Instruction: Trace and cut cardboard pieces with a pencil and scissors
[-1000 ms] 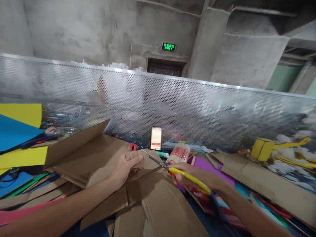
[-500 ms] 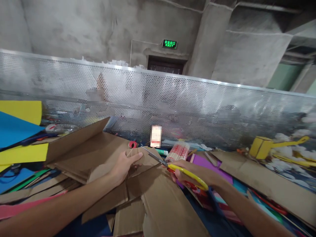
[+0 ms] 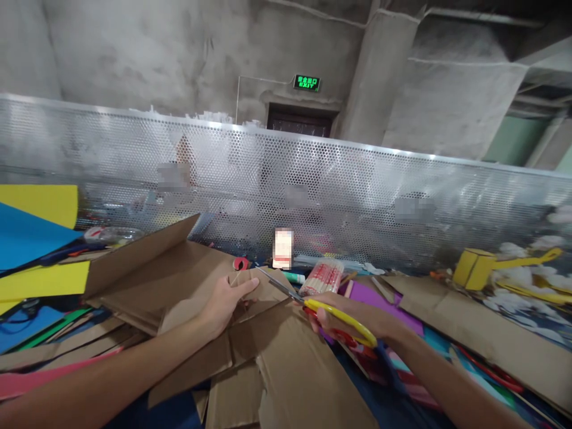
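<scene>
— What have your hands got hold of?

— My left hand lies flat on a cardboard flap, fingers stretched out and pressing down rather than curled round anything. That pins the piece so it won't slide or buckle. My right hand is closed through the yellow-handled scissors, fingers wrapped round the loops.

— Where are the blades?

— They point away from my right fingers toward my left fingertips, running along the far edge of the flap, just beside my left thumb. Whether the blades are parted or closed is too blurred to tell. I judge they sit there because the pinned edge is the stiffest place to cut.

— And the cardboard itself?

— It lies under both hands on the tabletop, part of a flattened brown cardboard box that spreads beyond my left fingers, with one panel tilted up on the far left.

— Anything else close by?

— Just past my right fingers, a bundle of wooden sticks in a red-printed wrapper and a purple sheet. Far to the left of my left fingers lie blue and yellow sheets. A perforated metal screen stands beyond everything.
</scene>
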`<control>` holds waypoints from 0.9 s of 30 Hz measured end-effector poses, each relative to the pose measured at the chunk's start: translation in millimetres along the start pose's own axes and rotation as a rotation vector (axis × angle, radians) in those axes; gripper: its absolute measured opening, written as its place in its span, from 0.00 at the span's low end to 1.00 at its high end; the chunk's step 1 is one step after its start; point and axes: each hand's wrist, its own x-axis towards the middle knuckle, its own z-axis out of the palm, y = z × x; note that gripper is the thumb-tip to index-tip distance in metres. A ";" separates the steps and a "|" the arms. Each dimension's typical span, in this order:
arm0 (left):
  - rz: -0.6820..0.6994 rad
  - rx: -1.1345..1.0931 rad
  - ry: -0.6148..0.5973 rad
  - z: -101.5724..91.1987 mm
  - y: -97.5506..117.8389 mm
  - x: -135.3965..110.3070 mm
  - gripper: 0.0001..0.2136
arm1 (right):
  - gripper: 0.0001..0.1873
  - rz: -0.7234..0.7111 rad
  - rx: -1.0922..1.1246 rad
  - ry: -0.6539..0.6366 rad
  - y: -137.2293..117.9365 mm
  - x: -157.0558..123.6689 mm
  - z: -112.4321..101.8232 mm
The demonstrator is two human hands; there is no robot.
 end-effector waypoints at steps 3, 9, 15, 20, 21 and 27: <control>-0.003 0.004 0.007 -0.4 -0.8 0.7 0.15 | 0.38 -0.052 0.013 -0.021 -4.3 -2.9 -0.2; -0.020 0.028 0.022 -1.0 -0.6 0.9 0.17 | 0.37 -0.057 0.086 -0.009 -6.3 -2.2 0.8; -0.018 0.017 0.003 1.7 2.8 -1.4 0.17 | 0.30 -0.031 0.116 0.049 -5.0 1.0 4.3; 0.002 0.033 0.026 1.2 1.6 -0.2 0.16 | 0.29 0.054 0.096 0.086 -15.1 -0.4 7.8; -0.003 0.035 0.028 0.9 1.1 0.2 0.16 | 0.29 0.058 0.090 0.093 -15.7 -0.3 8.4; -0.022 0.035 0.028 -0.2 -1.1 2.0 0.15 | 0.27 0.026 0.068 0.114 -11.4 2.2 10.9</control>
